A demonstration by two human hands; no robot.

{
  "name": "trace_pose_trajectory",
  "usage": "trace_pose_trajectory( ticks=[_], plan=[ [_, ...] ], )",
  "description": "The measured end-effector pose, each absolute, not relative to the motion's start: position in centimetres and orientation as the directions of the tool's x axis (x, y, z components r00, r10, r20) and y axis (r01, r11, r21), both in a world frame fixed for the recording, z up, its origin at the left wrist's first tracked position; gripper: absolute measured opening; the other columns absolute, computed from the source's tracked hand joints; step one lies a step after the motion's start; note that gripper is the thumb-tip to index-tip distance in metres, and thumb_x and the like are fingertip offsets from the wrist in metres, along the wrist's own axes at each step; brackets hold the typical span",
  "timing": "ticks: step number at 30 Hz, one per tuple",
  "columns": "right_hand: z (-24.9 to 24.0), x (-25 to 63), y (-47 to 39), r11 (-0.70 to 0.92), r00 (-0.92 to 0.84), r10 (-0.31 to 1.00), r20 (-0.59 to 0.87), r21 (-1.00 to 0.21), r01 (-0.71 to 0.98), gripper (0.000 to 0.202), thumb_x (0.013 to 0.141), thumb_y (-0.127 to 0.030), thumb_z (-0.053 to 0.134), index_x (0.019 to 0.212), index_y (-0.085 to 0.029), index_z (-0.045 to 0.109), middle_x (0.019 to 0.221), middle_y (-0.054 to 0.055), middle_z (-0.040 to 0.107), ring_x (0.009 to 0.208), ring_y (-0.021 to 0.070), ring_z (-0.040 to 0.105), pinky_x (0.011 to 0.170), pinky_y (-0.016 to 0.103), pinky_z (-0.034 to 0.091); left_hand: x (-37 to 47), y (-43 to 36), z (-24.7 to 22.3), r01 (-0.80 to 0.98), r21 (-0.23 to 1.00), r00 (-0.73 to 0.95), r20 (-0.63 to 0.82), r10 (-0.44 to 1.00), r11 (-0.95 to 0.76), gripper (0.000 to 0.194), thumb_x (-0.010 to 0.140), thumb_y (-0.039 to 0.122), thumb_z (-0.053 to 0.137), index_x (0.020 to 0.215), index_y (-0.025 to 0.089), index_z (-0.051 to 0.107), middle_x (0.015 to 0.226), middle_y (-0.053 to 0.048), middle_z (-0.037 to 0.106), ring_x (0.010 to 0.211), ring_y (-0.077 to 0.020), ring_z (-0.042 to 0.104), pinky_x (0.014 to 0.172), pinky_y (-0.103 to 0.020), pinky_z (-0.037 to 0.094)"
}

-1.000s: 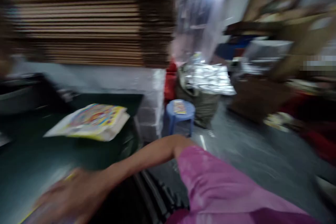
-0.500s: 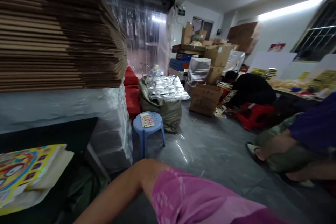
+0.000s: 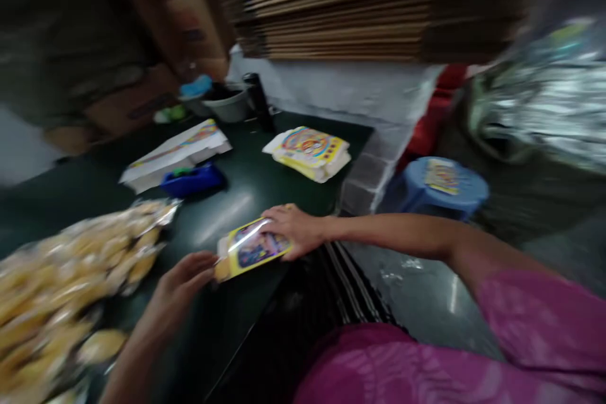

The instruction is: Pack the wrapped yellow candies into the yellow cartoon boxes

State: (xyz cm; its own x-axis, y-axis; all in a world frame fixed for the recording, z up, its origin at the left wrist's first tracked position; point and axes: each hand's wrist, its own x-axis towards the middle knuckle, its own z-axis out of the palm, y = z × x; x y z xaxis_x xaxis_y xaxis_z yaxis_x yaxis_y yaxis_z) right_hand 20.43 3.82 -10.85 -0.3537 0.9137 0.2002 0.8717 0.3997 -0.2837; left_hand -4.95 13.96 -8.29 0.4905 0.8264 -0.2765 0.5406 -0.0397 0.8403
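Observation:
Over the dark green table (image 3: 265, 199), my right hand (image 3: 296, 229) grips the right end of a small printed carton (image 3: 258, 245), yellow-edged with a glossy front. The carton lies tilted near the table edge, its left end open. At that open end my left hand (image 3: 187, 278) has its fingers closed around a small yellowish wrapped piece (image 3: 221, 269), partly inside the carton; blur hides the exact grip. Left of my left hand spreads a heap of clear plastic packets (image 3: 80, 265) with yellow, rounded contents.
A blue tape dispenser (image 3: 194, 181), a long white carton (image 3: 175, 154) and a stack of flat printed cartons (image 3: 312, 150) lie farther back. Behind them stand a grey tub (image 3: 228, 104) and a black cylinder (image 3: 258, 101). A blue stool (image 3: 442, 186) is to the right, folded cardboard (image 3: 341, 6) above.
My view has swung left and down from the room to the table. Both hands now show, at the carton; before, only an arm was visible.

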Motion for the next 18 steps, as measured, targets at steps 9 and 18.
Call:
trace_pose_trajectory(
  ticks=[9,18],
  plan=[
    [-11.8,20.2,3.8,0.472,-0.396,0.879,0.264,-0.369,0.801,0.081,0.062,-0.04,0.082,0.133,-0.016,0.051,0.138,0.019,0.042,0.126,0.0342,0.038,0.098,0.051,0.033,-4.2,13.4,-8.4,0.367,0.873,0.602,-0.487,0.633,0.322,0.049,0.059,0.038,0.079,0.099,0.012,0.067,0.093,-0.01,0.071,0.076,-0.0194,0.066,0.068,-0.027,0.05],
    [-12.0,19.2,3.2,0.53,-0.439,0.84,0.318,-0.313,0.788,0.083,0.063,-0.038,0.079,0.136,-0.014,0.047,0.14,0.02,0.04,0.128,0.036,0.035,0.102,0.053,0.027,-6.0,11.0,-7.4,0.124,0.887,0.469,-0.447,0.761,0.445,0.051,0.074,0.034,0.075,0.116,0.012,0.057,0.098,-0.012,0.071,0.09,-0.0231,0.068,0.082,-0.033,0.052]
  ],
)
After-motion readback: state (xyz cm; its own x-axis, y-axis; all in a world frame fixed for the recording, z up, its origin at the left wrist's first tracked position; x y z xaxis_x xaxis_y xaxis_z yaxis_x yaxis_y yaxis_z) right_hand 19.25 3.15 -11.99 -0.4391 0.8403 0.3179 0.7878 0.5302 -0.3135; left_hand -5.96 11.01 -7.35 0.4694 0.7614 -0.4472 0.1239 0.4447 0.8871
